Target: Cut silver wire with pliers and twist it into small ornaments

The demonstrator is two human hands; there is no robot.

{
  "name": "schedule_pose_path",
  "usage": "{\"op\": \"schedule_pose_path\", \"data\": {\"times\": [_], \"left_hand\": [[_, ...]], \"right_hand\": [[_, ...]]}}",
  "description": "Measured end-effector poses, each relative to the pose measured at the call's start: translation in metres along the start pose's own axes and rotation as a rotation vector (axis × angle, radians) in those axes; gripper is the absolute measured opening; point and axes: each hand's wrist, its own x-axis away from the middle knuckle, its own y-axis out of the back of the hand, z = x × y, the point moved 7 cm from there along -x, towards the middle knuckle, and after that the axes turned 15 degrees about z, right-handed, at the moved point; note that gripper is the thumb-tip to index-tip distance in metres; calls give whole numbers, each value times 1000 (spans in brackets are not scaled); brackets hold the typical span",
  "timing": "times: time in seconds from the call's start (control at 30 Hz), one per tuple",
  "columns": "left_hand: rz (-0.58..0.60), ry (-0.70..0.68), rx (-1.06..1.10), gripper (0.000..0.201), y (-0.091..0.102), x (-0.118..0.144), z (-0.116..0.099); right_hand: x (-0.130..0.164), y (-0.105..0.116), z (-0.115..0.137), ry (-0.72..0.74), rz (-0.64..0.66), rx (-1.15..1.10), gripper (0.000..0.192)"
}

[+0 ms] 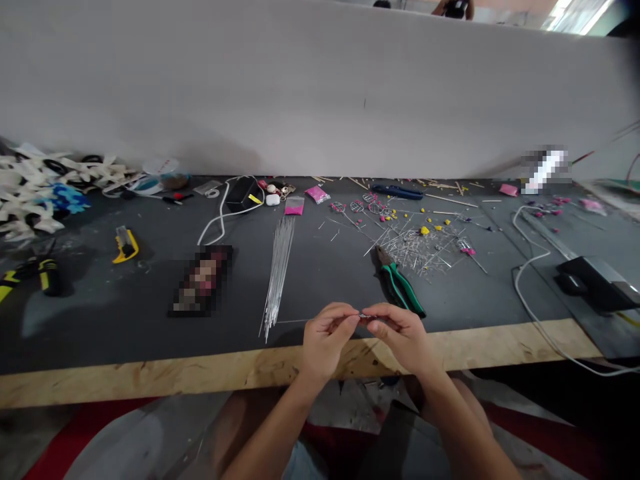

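Note:
Close together over the table's front edge, my left hand point(327, 337) and my right hand point(403, 333) pinch a small piece of twisted wire point(368, 316) between their fingertips. A thin straight wire point(293, 321) sticks out leftward from my left hand. Just beyond my right hand lie green-handled pliers point(404, 287), jaws pointing away. To the left of my hands is a bundle of straight metal wires point(280, 273). A heap of short cut wires point(417, 250) spreads behind the pliers. The exact shape of the held piece is too small to make out.
Wire pieces with pink bits point(367, 205) and pink packets point(295, 206) lie farther back. At left are a yellow cutter knife point(126, 245), yellow-black pliers point(49, 275) and white pieces point(30, 200). A white cable point(520, 267) crosses the right side. A white partition point(300, 93) stands behind.

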Motion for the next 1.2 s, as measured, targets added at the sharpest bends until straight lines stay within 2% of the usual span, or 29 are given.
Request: {"op": "schedule_pose_path", "data": {"times": [0.17,0.33,0.53,0.87,0.97,1.1,1.2], "left_hand": [[73,-4,-39,10,-6,-7,-2],[187,-33,-163,8,-13,-12,-7],[326,-98,-227,7,-24,-14,-7],[478,-27,-178,6,-34,-11,1],[468,11,-158,6,-32,-10,7],[374,43,-101,6,-24,-10,14],[357,68,-40,7,-21,-11,16]], "right_hand": [[-1,11,1,-8,-58,26,18],[4,16,0,-68,-42,8,18],[10,17,-14,-164,48,-213,22],[16,15,-26,-269,158,-472,24],[15,14,-29,-280,162,-476,24],[8,12,-25,-232,131,-466,22],[4,9,-20,-212,135,-487,22]]}}
